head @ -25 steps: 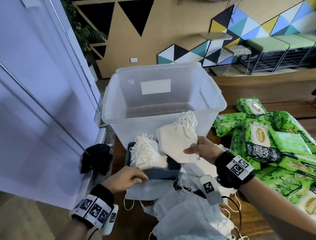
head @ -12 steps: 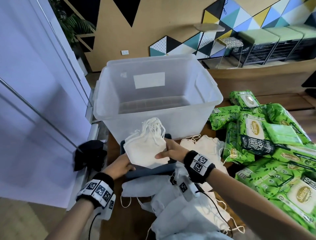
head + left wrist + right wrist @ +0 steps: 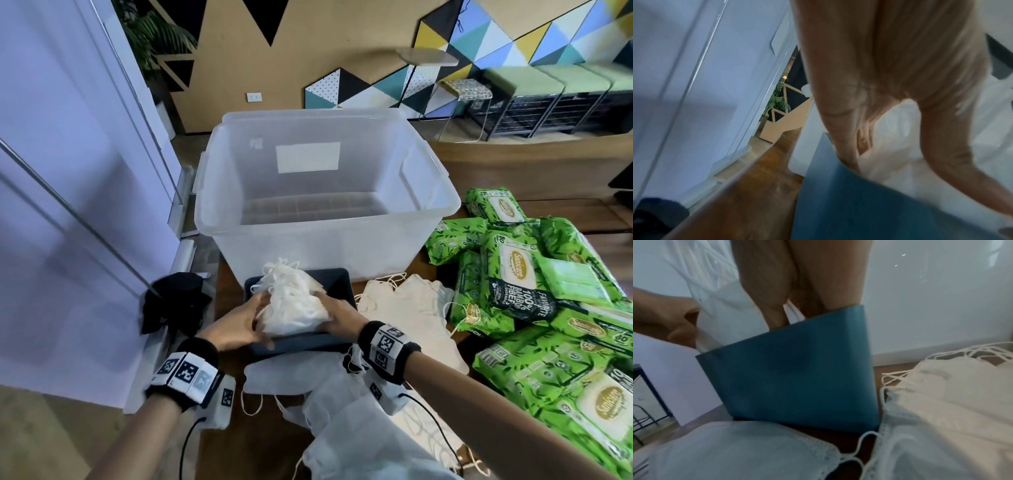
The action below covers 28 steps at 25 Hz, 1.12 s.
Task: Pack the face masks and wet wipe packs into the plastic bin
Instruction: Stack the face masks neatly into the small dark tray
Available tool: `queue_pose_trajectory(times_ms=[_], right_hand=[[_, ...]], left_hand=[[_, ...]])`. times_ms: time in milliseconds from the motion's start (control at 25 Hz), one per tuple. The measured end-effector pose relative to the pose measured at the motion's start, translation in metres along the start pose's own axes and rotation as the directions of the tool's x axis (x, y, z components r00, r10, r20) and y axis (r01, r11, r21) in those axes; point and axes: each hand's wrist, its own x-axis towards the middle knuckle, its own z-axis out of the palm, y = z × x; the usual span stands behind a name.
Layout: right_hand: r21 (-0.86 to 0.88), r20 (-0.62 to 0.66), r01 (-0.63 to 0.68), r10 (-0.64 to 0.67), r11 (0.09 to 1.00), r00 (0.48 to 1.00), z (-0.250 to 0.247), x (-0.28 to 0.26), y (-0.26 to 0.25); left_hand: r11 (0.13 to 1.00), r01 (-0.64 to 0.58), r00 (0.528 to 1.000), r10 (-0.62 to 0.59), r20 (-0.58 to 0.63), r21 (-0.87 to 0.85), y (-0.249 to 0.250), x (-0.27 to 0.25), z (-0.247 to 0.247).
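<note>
- Head view shows the plastic bin [image 3: 325, 219] standing open on the wooden table [image 3: 260, 442], and as far as its clear walls and floor reveal, nothing has been packed into it yet.
- Both hands are at the small blue box [image 3: 337, 286] just in front of the bin: the left hand [image 3: 236, 325] and the right hand [image 3: 337, 317] close in from either side on a stack of white face masks [image 3: 291, 305] sitting in that box, fingers curled against the stack (the wrist views show fingers reaching down inside the box wall beside the masks).
- I judge this as gathering or squaring up one bundle of masks, a preparatory step rather than packing proper.
- Left to do, masks: a loose cream pile [image 3: 407, 308] lies just right of the box, and more pale masks [image 3: 346, 421] spread across the near table under the forearms.
- Left to do, wipes: the green wet wipe packs [image 3: 513, 284] are heaped at the right, near the bin but outside it, none touched by a hand.
- Overall, the task looks barely begun; almost everything waits on the table.
</note>
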Motion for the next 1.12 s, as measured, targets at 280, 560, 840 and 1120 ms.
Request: queue_pose_trajectory(times_ms=[280,560,840,1120], right_hand=[[-0.488,0.248,0.045,0.09,0.872,0.965,0.005,0.006,-0.019],[-0.653,0.247,0.079,0.114,0.754,0.962,0.003,0.007,-0.032],[-0.642,0.239,0.107,0.066,0.759,0.969,0.006,0.008,-0.02],[-0.55,0.265,0.112,0.045,0.827,0.963,-0.007,0.014,-0.013]], left_hand=[[0.872,0.025,0.991,0.042,-0.126,0.49,-0.014,0.0,0.02],[0.765,0.057,0.953,0.15,-0.263,0.642,-0.018,0.004,0.033],[0.858,0.087,0.925,0.119,-0.36,0.507,-0.009,-0.005,0.024],[0.879,0.045,0.905,0.165,-0.392,0.475,-0.004,-0.01,0.025]])
